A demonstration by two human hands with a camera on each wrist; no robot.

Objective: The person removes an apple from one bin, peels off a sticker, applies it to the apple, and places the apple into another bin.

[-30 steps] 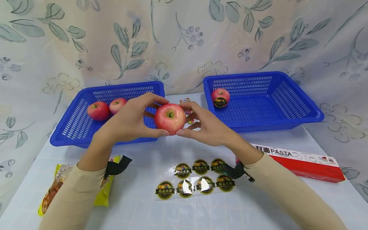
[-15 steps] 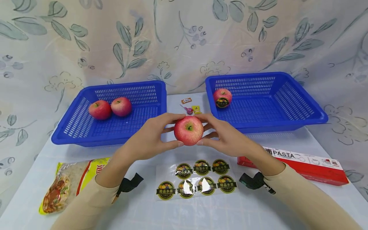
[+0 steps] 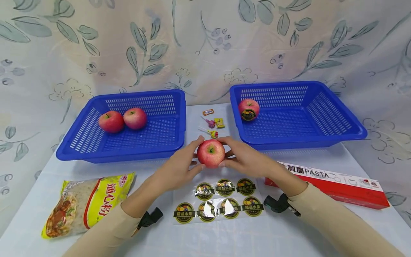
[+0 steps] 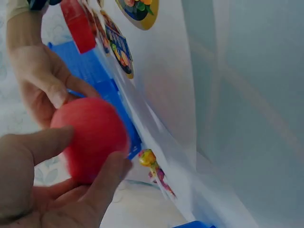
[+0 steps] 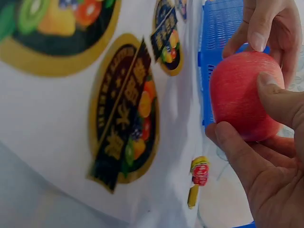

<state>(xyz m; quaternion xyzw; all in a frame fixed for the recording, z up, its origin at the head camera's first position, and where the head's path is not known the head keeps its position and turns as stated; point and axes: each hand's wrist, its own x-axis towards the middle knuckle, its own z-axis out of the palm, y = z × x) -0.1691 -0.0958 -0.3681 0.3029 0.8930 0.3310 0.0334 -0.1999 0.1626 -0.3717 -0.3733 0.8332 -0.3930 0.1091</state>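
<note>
Over the table, just behind the sticker sheet (image 3: pixel 219 210), a red apple (image 3: pixel 211 154) is held stem up between both hands. My left hand (image 3: pixel 179 166) grips its left side, the index finger raised along it in the head view. On the other side my right hand (image 3: pixel 245 157) holds it with curled fingers and the thumb at the front. The left wrist view shows the apple (image 4: pixel 92 137) blurred, with left thumb and fingers round it. In the right wrist view no sticker shows on the visible side of the apple (image 5: pixel 247 95). Black-and-gold round fruit stickers fill the sheet.
A blue basket (image 3: pixel 151 142) at left holds two apples (image 3: pixel 123 119). Another blue basket (image 3: pixel 282 139) at right holds an apple (image 3: pixel 248 109) bearing a sticker. Lollipops (image 3: pixel 212 134) and wrapped sweets lie between them. A yellow pasta bag (image 3: pixel 93 203) lies left, a red PASTA box (image 3: pixel 340 187) right.
Both hands have brought the apple from beside the left basket rightward, then down and closer to the sticker sheet. The left index finger has lifted, and the lollipops have come into view.
</note>
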